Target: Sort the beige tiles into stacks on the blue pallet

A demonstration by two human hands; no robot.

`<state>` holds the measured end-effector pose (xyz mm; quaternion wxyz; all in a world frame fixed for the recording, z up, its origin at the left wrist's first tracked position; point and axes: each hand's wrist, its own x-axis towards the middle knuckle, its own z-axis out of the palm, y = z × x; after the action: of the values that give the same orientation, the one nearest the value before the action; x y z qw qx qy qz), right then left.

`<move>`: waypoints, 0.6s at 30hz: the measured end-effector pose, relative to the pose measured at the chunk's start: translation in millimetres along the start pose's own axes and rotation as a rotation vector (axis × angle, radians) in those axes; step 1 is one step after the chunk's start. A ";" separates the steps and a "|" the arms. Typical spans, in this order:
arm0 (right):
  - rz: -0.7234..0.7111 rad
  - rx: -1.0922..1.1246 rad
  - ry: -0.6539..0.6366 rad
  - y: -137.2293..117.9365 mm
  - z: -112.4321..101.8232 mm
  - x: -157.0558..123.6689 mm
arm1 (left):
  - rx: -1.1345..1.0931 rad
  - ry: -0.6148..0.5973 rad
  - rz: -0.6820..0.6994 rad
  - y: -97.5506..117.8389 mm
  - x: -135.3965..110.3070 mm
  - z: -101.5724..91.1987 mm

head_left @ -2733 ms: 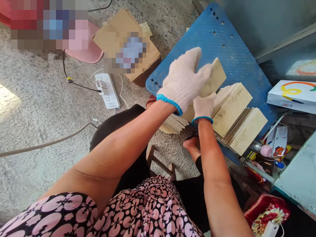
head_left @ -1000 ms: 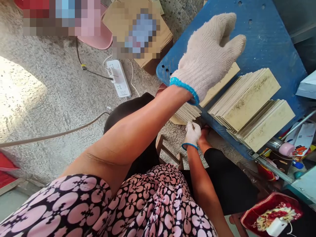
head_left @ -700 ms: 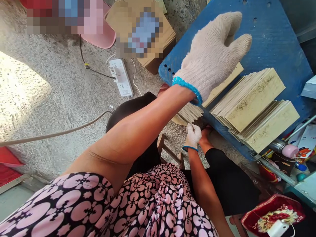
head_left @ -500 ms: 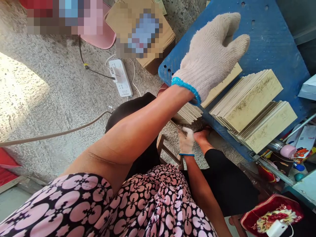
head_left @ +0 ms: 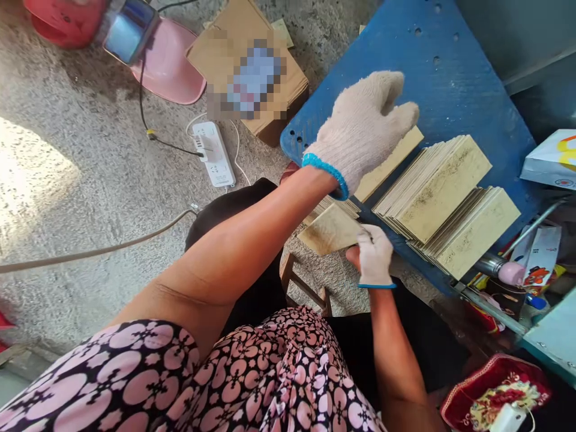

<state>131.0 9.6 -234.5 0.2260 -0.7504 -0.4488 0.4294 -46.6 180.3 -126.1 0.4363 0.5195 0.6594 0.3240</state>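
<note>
My left hand (head_left: 362,123), in a white knitted glove with a blue cuff, hovers above the blue tabletop (head_left: 432,96). Its thumb and fingers are apart with nothing visible between them. Lower down, my right hand (head_left: 375,252), gloved the same way, grips the right end of a thin beige board (head_left: 330,231) with dark smudges. Partly behind my left forearm is a stack of similar boards (head_left: 346,205), and another board (head_left: 389,165) lies below my left hand. To the right, two rows of boards stand packed on edge, a longer row (head_left: 443,186) and a shorter row (head_left: 479,231).
On the concrete floor at left are a power strip (head_left: 213,155), a hose (head_left: 103,252) and a cardboard box (head_left: 234,30) with a blurred patch. A pink plastic piece (head_left: 175,66) lies behind. Right of the table are a flask (head_left: 508,270) and a white box (head_left: 551,159).
My right hand has come up and to the right, bringing the beige board into view. My left hand appears lower and further left, while the whole view has shifted slightly.
</note>
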 end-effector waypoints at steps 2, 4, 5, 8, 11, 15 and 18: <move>-0.051 0.025 0.096 -20.8 -31.8 10.0 | 0.130 -0.094 0.050 2.3 -3.4 1.8; -0.069 0.090 0.185 -41.1 -61.5 20.8 | 0.225 -0.224 0.033 2.2 -7.5 5.6; -0.074 0.141 0.224 -50.3 -74.5 26.7 | 0.251 -0.298 -0.002 1.6 -10.0 7.7; -0.123 0.310 0.299 -71.3 -101.7 48.9 | 0.284 -0.534 -0.075 -1.9 -19.4 14.9; -0.156 0.475 0.318 -80.8 -108.5 79.5 | 0.291 -0.621 -0.124 -7.8 -27.6 25.1; -0.062 0.681 0.339 -81.6 -84.9 118.3 | 0.299 -0.473 -0.212 -18.1 -28.9 40.8; 0.012 0.783 0.267 -77.2 -50.6 128.4 | 0.334 -0.368 -0.275 -22.6 -20.8 46.0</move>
<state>166.2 161.6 -208.5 0.5480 -0.6597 -0.2139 0.4678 -12.1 153.2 -159.9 0.4971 0.5398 0.6776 0.0489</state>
